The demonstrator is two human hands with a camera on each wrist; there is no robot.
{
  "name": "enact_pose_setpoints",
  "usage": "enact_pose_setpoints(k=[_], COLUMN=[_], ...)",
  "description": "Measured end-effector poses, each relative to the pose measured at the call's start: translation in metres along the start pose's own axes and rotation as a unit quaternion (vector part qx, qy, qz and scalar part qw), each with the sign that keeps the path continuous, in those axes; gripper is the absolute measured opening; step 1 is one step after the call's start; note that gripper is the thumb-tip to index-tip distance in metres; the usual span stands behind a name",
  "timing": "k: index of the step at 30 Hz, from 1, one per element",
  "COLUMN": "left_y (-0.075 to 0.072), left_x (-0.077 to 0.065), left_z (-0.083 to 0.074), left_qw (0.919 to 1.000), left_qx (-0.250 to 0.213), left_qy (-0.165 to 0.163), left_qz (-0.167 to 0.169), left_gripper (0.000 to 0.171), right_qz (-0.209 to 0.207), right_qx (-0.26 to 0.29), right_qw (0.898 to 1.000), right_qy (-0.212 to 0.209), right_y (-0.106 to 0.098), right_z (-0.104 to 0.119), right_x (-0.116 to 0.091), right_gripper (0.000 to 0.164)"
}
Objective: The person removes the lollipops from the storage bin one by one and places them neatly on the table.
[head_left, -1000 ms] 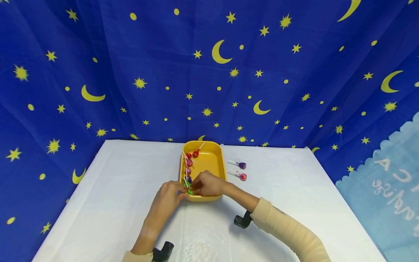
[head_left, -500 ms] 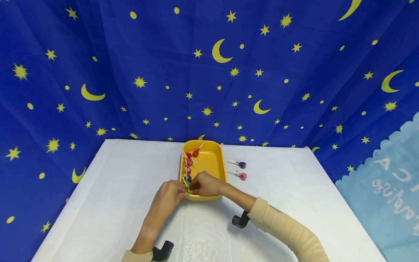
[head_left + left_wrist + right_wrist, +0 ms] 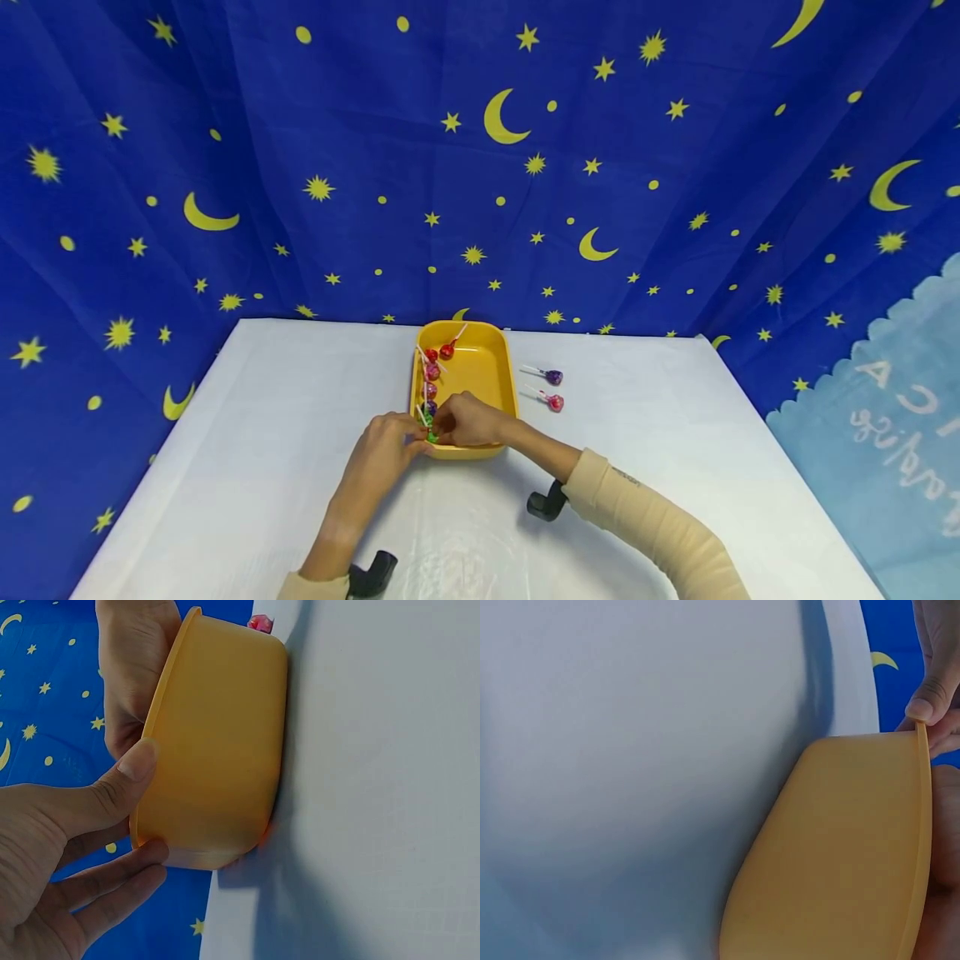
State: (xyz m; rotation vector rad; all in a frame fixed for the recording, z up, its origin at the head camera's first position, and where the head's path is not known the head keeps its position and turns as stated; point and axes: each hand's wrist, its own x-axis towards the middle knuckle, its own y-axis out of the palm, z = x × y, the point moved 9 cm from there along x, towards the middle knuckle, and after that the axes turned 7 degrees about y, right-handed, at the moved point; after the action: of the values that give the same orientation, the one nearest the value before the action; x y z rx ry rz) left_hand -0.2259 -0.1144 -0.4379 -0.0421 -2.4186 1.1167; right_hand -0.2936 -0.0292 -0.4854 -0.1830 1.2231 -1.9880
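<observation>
In the head view a yellow plastic tub [image 3: 483,375] stands on the table, with several wrapped lollipops lined along its left wall. My left hand [image 3: 378,454] is at the near left corner. In the left wrist view its thumb [image 3: 139,761] presses the rim from outside and other fingers lie around the corner, so it grips the tub there. Inside the tub, my right hand [image 3: 472,421] has bent fingers at a green lollipop [image 3: 432,436] in the near left corner and appears to pinch it. The tub wall hides the right fingertips in both wrist views.
A purple lollipop [image 3: 553,377] and a pink lollipop [image 3: 555,403] lie on the white table [image 3: 637,433] right of the tub. A blue curtain [image 3: 420,150] with moons and stars hangs behind. Each wrist wears a black mount [image 3: 546,502].
Both hands stay at the near left corner of the tub. The right forearm has shifted slightly left, and the green lollipop has moved a little. The other lollipops look unchanged.
</observation>
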Motion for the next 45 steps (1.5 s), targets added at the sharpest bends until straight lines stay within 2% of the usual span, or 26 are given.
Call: enact_pose_setpoints(k=[16,25,36,39,45], left_y=[0.0,0.001,0.001,0.001,0.002], left_x=[0.001,0.0,0.0,0.0,0.002], left_z=[-0.001,-0.001,-0.001,-0.001,0.001], left_qw=[0.9999,0.9999,0.9999,0.9999,0.9997], left_qx=[-0.004,-0.003,-0.013,-0.012,-0.006], left_qy=[-0.007,-0.006,-0.004,-0.007,-0.019], left_qz=[0.007,0.009,0.01,0.009,0.011], left_gripper=[0.012,0.011,0.01,0.01,0.01], right_qz=[-0.018,-0.038,-0.049,-0.055,-0.066], right_qx=[0.006,0.021,0.029,0.024,0.036], right_qw=[1.0,0.999,0.998,0.998,0.997], right_qy=[-0.014,-0.014,-0.028,-0.032,-0.013], right_y=[-0.004,-0.009,-0.01,-0.014,-0.027], right_z=[0.003,0.001,-0.001,-0.001,-0.009], right_x=[-0.002,-0.008,-0.011,-0.012,-0.018], right_gripper=[0.009,0.017,0.015,0.016,0.016])
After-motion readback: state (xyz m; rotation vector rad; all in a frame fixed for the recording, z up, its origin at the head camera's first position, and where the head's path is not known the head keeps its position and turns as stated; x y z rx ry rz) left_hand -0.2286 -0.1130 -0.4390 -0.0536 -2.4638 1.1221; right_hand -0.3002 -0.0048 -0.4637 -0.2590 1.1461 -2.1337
